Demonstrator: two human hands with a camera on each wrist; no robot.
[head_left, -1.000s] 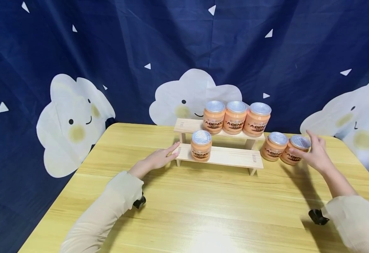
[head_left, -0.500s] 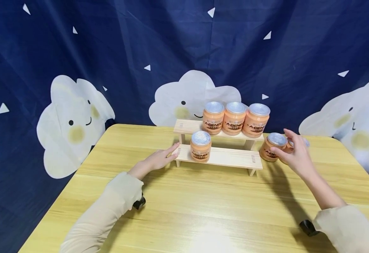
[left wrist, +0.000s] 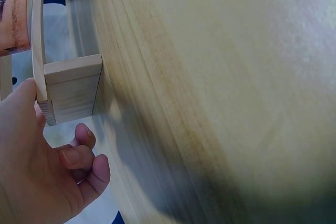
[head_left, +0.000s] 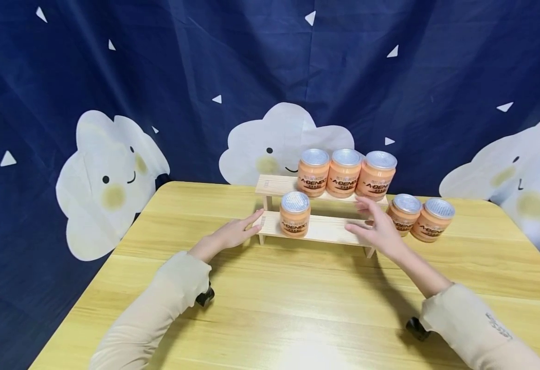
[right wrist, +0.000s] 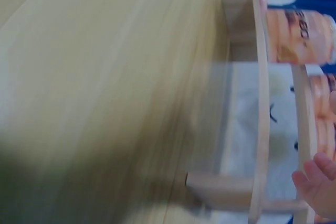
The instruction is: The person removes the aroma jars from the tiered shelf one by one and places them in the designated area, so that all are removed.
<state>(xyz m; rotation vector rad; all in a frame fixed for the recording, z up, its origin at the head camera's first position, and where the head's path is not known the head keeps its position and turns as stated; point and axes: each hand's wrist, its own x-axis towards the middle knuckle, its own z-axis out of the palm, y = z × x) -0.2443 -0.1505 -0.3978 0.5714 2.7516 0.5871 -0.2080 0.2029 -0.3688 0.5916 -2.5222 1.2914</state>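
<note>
A two-tier wooden display stand (head_left: 327, 229) stands on the table, with orange jars with silvery lids on it. The lower board bears one jar (head_left: 294, 222) towards its left. My left hand (head_left: 229, 234) holds the stand's left end between thumb and index finger; in the left wrist view, the other fingers (left wrist: 100, 174) curl below the board. My right hand (head_left: 382, 232), fingers apart and holding nothing, is over the right part of the lower board. Beside that hand, two more jars, a nearer one (head_left: 400, 220) and an outer one (head_left: 429, 226), stand side by side on the table.
Along the upper board, three jars stand in a row at the middle and right: a left jar (head_left: 313, 180), a middle jar (head_left: 343, 180) and a right jar (head_left: 375, 180). Behind the wood-grain table (head_left: 270, 308) hangs a dark blue curtain (head_left: 182, 61) with white clouds.
My right hand has moved left, away from the two jars on the table, to the lower board's right part. My left hand stays at the stand's left end; the jars keep their places.
</note>
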